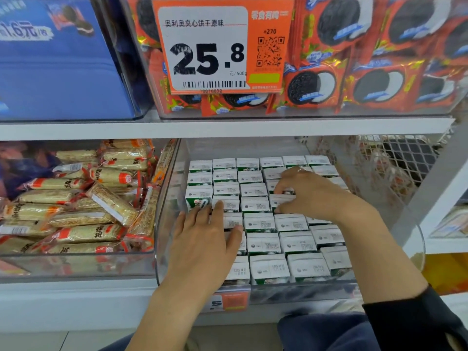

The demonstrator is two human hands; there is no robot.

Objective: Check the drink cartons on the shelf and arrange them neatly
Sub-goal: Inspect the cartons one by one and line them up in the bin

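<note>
Several small white-topped, green-sided drink cartons (255, 206) stand packed in rows inside a clear plastic bin (166, 198) on the lower shelf. My left hand (205, 239) lies flat with straight fingers on the cartons in the bin's left front part, fingertips reaching a raised carton (198, 196). My right hand (304, 192) rests on the cartons in the right middle rows, its fingers curled down between carton tops; I cannot tell whether it grips one.
Left of the bin lies a clear tray of wrapped rice-cake bars (76, 211). Above, a shelf board (228, 127) carries red cookie packs (367, 72) and an orange price sign (217, 46). A wire mesh basket (395, 158) stands at the right.
</note>
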